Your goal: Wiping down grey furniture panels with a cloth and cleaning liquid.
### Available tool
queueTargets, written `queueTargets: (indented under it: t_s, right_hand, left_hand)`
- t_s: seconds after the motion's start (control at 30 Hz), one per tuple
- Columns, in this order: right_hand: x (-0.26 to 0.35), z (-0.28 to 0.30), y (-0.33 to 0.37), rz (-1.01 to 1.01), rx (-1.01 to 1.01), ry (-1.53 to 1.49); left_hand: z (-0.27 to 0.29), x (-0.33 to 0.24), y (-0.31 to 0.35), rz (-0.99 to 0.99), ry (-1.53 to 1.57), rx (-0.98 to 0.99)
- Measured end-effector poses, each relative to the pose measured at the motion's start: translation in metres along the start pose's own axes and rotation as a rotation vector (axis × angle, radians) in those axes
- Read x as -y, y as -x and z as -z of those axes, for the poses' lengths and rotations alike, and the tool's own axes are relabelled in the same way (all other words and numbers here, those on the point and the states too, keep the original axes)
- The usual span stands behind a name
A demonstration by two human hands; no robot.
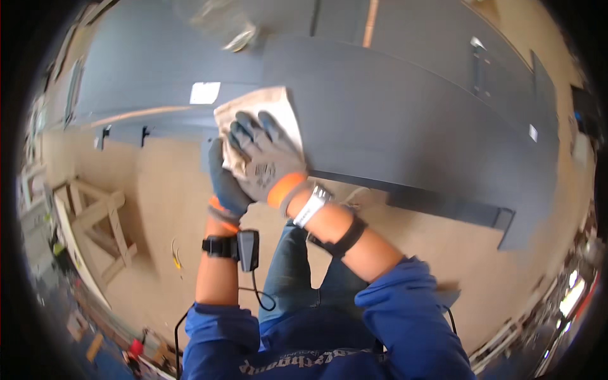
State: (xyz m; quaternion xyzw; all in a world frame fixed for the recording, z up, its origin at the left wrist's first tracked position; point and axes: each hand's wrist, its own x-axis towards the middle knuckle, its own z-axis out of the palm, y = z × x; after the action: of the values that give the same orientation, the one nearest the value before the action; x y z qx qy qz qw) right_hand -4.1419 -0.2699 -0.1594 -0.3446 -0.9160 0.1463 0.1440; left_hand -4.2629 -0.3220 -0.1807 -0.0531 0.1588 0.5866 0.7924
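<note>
My right hand [263, 155], in a grey glove with dark blue fingertips and an orange cuff, lies over a creased beige sheet [282, 114] that looks like paper or cloth. Its fingers bend over the sheet and grip it. Below and to the left, my left hand [228, 180] in a matching glove closes on the sheet's lower edge; part of that hand is hidden behind the right one. The sheet sits at the near edge of a large dark grey panel [380, 114]. Whether it touches the panel, I cannot tell.
A clear plastic bag [225, 28] lies on the grey surface at the far left. White labels [205, 93] mark the panels. Dark brackets [145, 133] hang along the left near edge. On the floor at left stands a wooden frame [101, 221]; a black cable [263, 301] hangs from my left wrist device.
</note>
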Motion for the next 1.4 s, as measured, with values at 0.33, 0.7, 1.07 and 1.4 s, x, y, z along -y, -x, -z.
queueTargets:
  t_s: [0.33, 0.7, 1.07, 1.4]
  right_hand:
    - [-0.107, 0.105, 0.217, -0.642, 0.108, 0.32]
    - [-0.206, 0.179, 0.332, -1.174, 0.153, 0.379]
    - [-0.26, 0.217, 0.442, -0.645, -0.13, 0.163]
    - [-0.503, 0.392, 0.717, -1.369, -0.03, 0.499]
  left_hand:
    - [0.002, -0.008, -0.02, 0.094, -0.95, -0.502]
    - [-0.003, 0.008, -0.04, -0.175, -2.457, -0.577]
    - [-0.195, 0.409, -0.149, -0.273, -2.854, 0.689]
    - [-0.183, 0.48, -0.162, -0.004, -3.307, 0.215]
